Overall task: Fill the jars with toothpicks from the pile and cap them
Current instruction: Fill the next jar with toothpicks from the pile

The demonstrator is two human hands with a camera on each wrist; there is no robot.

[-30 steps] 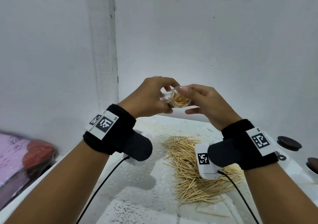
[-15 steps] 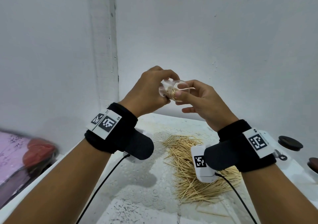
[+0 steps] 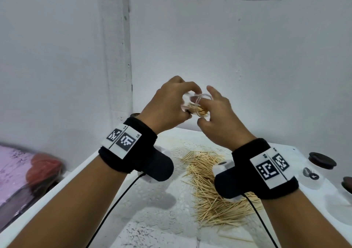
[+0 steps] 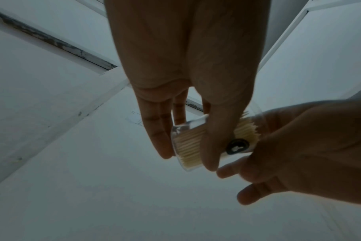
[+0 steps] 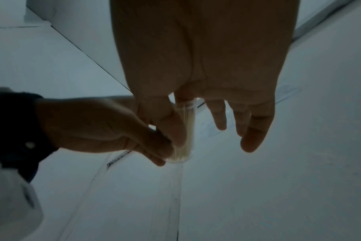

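Observation:
A small clear jar [image 3: 199, 112] partly filled with toothpicks is held in the air above the table, tilted with its mouth toward the right. My left hand [image 3: 187, 103] grips its body; the left wrist view shows thumb and fingers curled round the jar [image 4: 188, 143]. My right hand [image 3: 209, 107] is at the jar's mouth with straight fingers, one lying across the rim and the index finger lifted. In the right wrist view its thumb rests against the jar [image 5: 185, 146]. The loose toothpick pile [image 3: 209, 190] lies on the white table [image 3: 152, 209] below both wrists.
Two dark round caps [image 3: 322, 161] [image 3: 347, 184] sit at the table's right side, with a small black ring [image 3: 310, 174] beside them. White walls close in behind and to the left. Pink cloth and a red object [image 3: 43, 164] lie beyond the table's left edge.
The right hand has gone from pinching at the jar's mouth to spread fingers with the index lifted. The left hand has turned the jar's mouth more upward.

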